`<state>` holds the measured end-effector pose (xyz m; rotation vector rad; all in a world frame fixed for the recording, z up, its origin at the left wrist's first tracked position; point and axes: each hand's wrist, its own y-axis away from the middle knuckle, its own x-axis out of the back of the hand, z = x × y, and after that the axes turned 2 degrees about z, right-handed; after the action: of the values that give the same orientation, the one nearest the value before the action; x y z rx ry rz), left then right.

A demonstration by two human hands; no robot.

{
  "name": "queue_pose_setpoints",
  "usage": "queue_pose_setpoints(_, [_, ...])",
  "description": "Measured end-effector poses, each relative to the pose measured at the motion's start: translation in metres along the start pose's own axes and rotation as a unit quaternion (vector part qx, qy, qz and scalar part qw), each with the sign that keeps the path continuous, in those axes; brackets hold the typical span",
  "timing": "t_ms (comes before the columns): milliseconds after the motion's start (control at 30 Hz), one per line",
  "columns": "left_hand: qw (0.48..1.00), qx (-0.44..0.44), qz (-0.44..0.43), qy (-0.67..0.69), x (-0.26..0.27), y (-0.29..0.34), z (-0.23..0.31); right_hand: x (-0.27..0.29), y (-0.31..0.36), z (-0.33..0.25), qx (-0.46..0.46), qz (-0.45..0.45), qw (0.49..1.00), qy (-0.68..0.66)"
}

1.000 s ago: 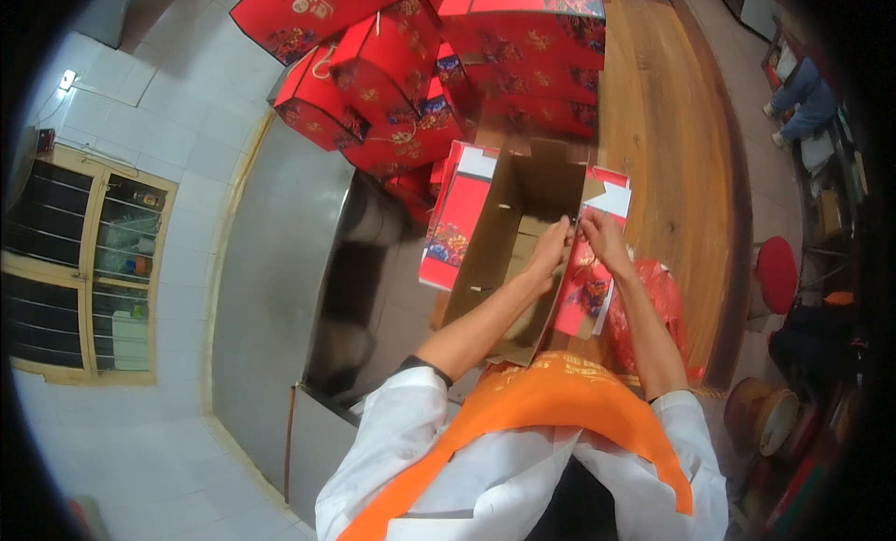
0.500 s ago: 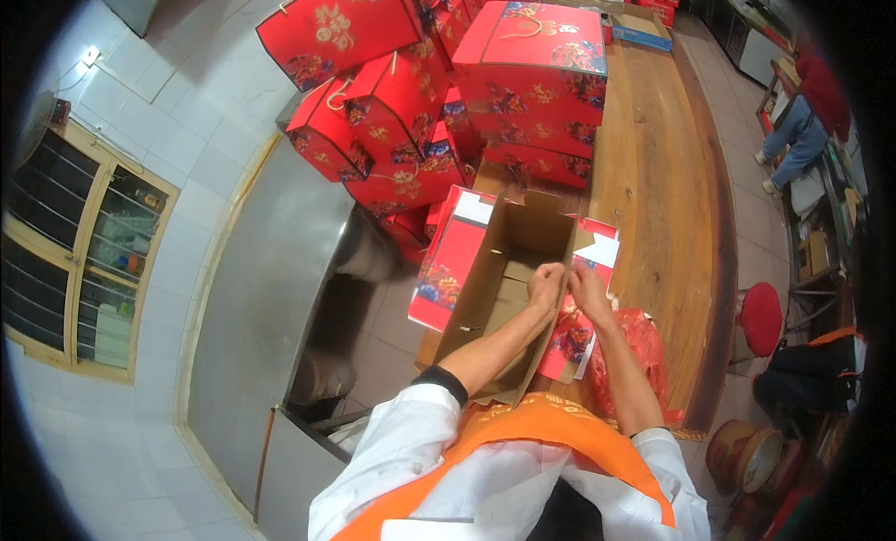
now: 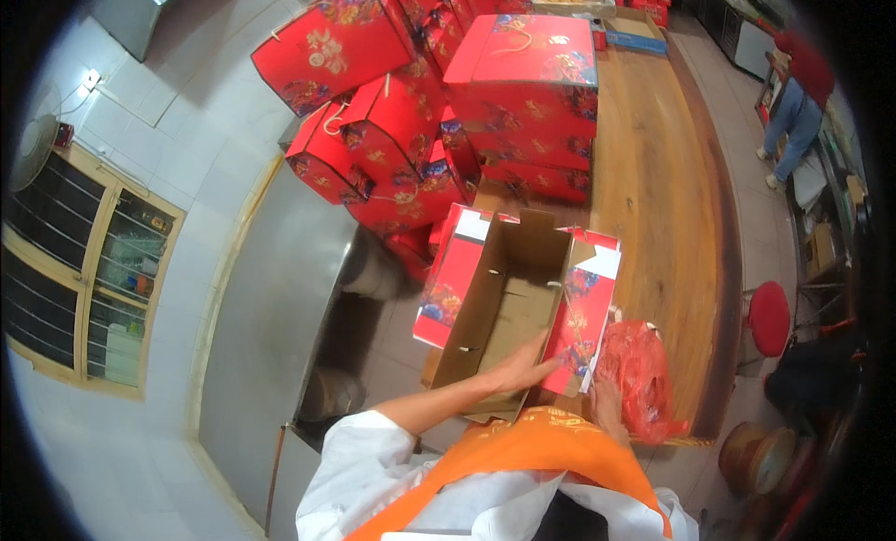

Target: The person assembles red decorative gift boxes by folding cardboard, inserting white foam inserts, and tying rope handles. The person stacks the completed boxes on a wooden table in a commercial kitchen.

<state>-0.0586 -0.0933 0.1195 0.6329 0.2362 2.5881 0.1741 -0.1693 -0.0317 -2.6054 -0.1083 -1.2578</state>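
Observation:
In front of me stands an open gift box, brown cardboard inside, with red flower-printed flaps folded out to both sides. Small white fastener tips poke through its inner walls. My left hand lies over the near end of the box, fingers stretched toward the right-hand wall and flap, holding nothing visible. Just right of the box, my right hand is at the left edge of a crumpled red plastic bag; its fingers look extended, though partly blurred, and no held thing shows.
Finished red gift boxes are stacked beyond the open one, with more piled left. A tray of round baked goods sits at the far end of the wooden table. A red stool and another person are to the right.
Both hands have parted from the box's right wall, where their fingers were pinched together. The left drew back toward the near end; the right went down to the red bag.

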Motion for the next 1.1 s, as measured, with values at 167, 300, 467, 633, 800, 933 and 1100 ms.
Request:
queue_pose_setpoints(167, [0.965, 0.217, -0.129, -0.071, 0.037, 0.029, 0.027, 0.015, 0.021, -0.006, -0.053, -0.059, 0.992, 0.099])
queue_pose_setpoints(300, [0.997, 0.053, 0.012, 0.055, 0.058, 0.042, 0.02, 0.033, -0.01, -0.023, -0.161, -0.144, 0.962, -0.165])
queue_pose_setpoints(467, [0.921, 0.255, 0.074, 0.284, 0.057, 0.038, 0.012, 0.065, -0.064, -0.096, -0.252, -0.118, 0.792, -0.543])
queue_pose_setpoints(633, [0.892, 0.255, 0.112, 0.356, 0.051, 0.045, 0.006, 0.051, -0.09, -0.126, -0.215, -0.098, 0.761, -0.604])
queue_pose_setpoints(800, [0.894, 0.243, 0.121, 0.357, 0.053, 0.046, 0.004, 0.038, -0.103, -0.139, -0.19, -0.089, 0.826, -0.523])
queue_pose_setpoints(933, [0.895, 0.244, 0.128, 0.352, 0.05, 0.044, 0.008, 0.027, -0.102, -0.141, -0.028, -0.008, 0.947, -0.321])
queue_pose_setpoints(1100, [0.896, 0.244, 0.121, 0.351, 0.045, 0.039, 0.015, 0.033, -0.103, -0.148, 0.0, 0.01, 0.968, -0.253])
